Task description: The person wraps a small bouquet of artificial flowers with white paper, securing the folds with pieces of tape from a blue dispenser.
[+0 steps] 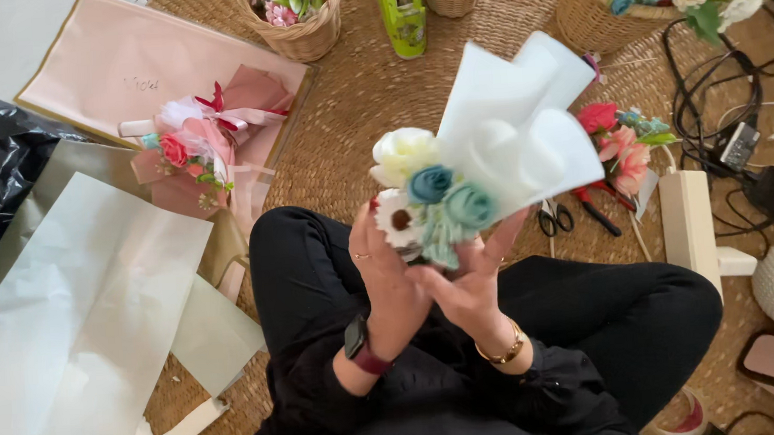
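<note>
Both my hands hold a small bunch of artificial flowers (430,197) in front of my lap: a cream rose, two teal roses and a white daisy. A pale blue-white wrapping sheet (524,119) is folded around the bunch on its right side and fans upward. My left hand (383,276), with a ring and a dark watch on the wrist, grips the stems from the left. My right hand (472,288), with a gold bracelet, clasps the stems and the paper's base from the right. The stems are hidden inside my hands.
I sit cross-legged in black on a woven mat (345,113). Pale green paper sheets (79,308) lie at left, a finished pink bouquet (195,153) on pink paper behind them. Scissors (554,218), red and pink flowers (620,145), flower baskets (296,17), cables and a charger (736,142) lie beyond.
</note>
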